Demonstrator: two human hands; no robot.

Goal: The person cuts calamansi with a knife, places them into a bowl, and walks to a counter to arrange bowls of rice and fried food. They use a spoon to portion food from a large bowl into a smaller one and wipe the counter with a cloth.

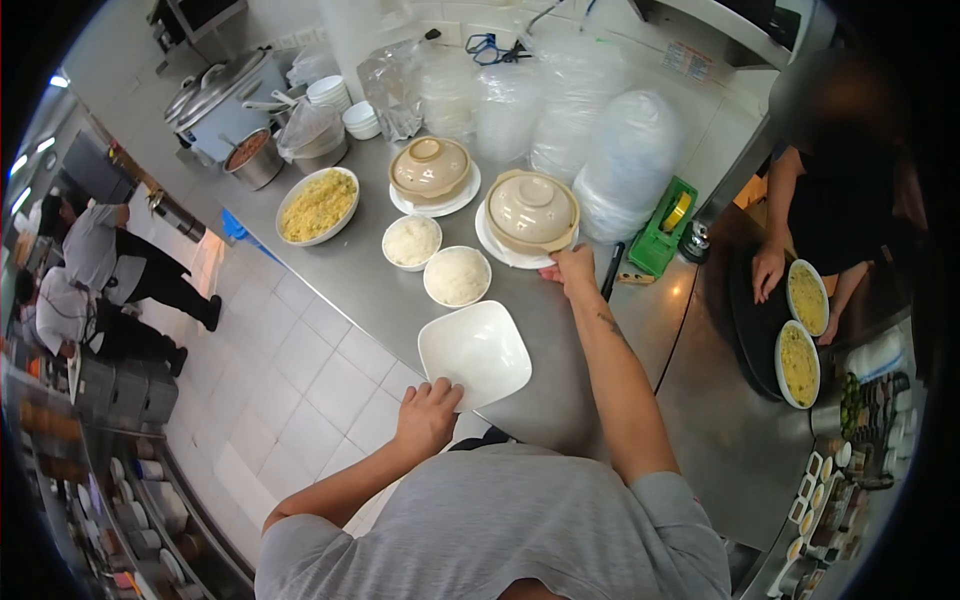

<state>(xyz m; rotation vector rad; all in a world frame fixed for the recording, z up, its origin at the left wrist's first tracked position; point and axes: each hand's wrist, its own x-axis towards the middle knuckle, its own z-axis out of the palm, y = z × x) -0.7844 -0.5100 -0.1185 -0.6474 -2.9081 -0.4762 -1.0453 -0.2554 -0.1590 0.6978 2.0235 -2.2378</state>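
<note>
My left hand (430, 412) grips the near rim of an empty white square bowl (478, 350) at the counter's edge. Stretched forward, my right hand (572, 270) holds the near right edge of a white plate (500, 252). On that plate sits a lidded beige clay pot (532, 212). A second lidded clay pot (428, 168) stands on its own white plate (437, 207) farther left. Two bowls of white rice, one nearer (458, 277) and one farther (411, 242), lie between the pots and the square bowl. My right fingertips are partly hidden under the plate.
A bowl of yellow fried rice (318, 206) and a metal pot (254, 160) stand at the left. Plastic-wrapped stacks (630, 160) line the wall beside a green tape dispenser (664, 228). At right, another person's hand (768, 270) is near a black tray (752, 325) with two rice bowls.
</note>
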